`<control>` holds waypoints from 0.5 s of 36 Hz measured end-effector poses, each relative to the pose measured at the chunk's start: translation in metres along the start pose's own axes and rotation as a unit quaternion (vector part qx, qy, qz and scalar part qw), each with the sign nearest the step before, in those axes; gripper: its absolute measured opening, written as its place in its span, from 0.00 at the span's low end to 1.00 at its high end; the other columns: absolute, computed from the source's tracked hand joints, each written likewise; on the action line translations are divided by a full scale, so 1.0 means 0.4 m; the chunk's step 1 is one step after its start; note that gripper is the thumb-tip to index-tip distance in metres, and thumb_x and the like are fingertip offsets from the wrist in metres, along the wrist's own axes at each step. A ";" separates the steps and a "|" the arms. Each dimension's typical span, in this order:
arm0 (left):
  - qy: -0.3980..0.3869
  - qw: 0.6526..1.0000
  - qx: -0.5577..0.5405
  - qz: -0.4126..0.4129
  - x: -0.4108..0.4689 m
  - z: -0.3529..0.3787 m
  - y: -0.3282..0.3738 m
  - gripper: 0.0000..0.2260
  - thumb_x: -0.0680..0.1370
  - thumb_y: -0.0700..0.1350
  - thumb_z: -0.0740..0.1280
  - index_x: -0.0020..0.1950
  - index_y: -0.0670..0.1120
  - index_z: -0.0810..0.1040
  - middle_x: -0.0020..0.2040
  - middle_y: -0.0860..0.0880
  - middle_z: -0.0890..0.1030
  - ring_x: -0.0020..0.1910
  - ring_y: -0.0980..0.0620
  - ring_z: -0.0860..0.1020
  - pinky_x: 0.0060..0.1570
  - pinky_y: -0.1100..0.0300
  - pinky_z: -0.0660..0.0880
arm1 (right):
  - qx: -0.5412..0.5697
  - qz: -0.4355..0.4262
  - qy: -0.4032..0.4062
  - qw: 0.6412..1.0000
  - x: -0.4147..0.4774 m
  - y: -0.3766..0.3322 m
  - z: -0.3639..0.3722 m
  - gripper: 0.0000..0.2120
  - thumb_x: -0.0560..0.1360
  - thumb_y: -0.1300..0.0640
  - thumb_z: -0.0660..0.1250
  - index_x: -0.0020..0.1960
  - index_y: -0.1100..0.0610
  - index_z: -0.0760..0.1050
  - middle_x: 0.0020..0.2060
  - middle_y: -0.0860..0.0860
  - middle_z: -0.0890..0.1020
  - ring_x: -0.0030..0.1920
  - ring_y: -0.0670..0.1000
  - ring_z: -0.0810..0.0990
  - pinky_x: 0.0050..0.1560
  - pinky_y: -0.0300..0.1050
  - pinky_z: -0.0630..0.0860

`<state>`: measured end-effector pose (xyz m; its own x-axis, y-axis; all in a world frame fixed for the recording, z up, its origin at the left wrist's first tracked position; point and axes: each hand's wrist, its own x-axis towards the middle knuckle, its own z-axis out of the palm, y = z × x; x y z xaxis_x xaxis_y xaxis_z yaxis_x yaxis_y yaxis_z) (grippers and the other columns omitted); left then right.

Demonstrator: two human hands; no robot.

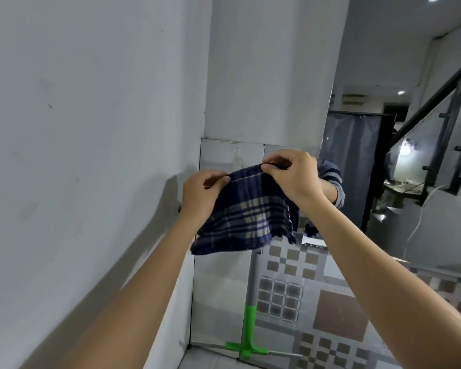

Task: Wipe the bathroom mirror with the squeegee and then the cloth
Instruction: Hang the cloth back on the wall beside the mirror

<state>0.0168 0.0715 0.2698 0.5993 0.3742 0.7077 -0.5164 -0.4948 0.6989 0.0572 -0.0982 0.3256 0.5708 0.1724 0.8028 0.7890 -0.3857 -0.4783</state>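
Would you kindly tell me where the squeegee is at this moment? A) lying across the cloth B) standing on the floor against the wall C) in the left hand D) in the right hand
B: the squeegee stands head-down on the floor against the wall, while both hands hold the cloth.

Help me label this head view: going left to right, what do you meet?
White wall → left hand → plaid cloth → right hand → mirror. The squeegee stands below the cloth, so it has no clear place in the order.
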 end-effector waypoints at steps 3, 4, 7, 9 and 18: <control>0.034 0.999 0.021 0.036 0.086 0.003 0.018 0.04 0.75 0.42 0.67 0.48 0.47 0.81 0.45 0.52 0.80 0.45 0.56 0.77 0.48 0.69 0.72 | 0.005 -0.005 0.040 0.999 0.062 -0.006 0.036 0.03 0.71 0.61 0.71 0.44 0.57 0.82 0.40 0.51 0.83 0.41 0.46 0.79 0.45 0.33 0.77; 0.044 0.998 0.026 0.047 0.114 0.006 0.022 0.05 0.75 0.41 0.67 0.47 0.47 0.81 0.45 0.52 0.80 0.46 0.55 0.77 0.49 0.66 0.72 | -0.001 -0.009 0.055 0.998 0.084 -0.009 0.047 0.03 0.71 0.61 0.70 0.44 0.56 0.82 0.41 0.52 0.83 0.42 0.47 0.80 0.45 0.38 0.78; 0.080 0.992 0.062 0.073 0.188 0.018 0.020 0.05 0.75 0.41 0.67 0.46 0.47 0.82 0.45 0.49 0.82 0.45 0.52 0.79 0.51 0.58 0.75 | -0.044 -0.025 0.092 0.994 0.137 -0.007 0.081 0.03 0.72 0.60 0.68 0.44 0.56 0.81 0.44 0.52 0.81 0.43 0.49 0.79 0.42 0.45 0.77; 0.091 0.990 0.077 0.079 0.217 0.027 0.012 0.05 0.75 0.41 0.67 0.46 0.45 0.83 0.45 0.48 0.83 0.44 0.53 0.78 0.49 0.61 0.74 | -0.093 -0.030 0.101 0.990 0.155 0.006 0.103 0.04 0.74 0.59 0.67 0.45 0.57 0.80 0.44 0.51 0.79 0.41 0.49 0.75 0.38 0.44 0.73; 0.098 0.992 0.033 0.077 0.209 0.051 -0.045 0.05 0.74 0.37 0.68 0.45 0.43 0.83 0.39 0.53 0.81 0.37 0.65 0.77 0.42 0.77 0.71 | -0.164 -0.114 0.096 0.975 0.095 0.094 0.161 0.06 0.72 0.63 0.64 0.41 0.61 0.80 0.37 0.54 0.77 0.40 0.55 0.74 0.36 0.47 0.69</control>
<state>0.0887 0.0957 0.3144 0.3822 0.4323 0.8167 -0.5476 -0.6060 0.5770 0.1231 -0.0478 0.3151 0.3107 0.1271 0.9420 0.7578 -0.6314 -0.1647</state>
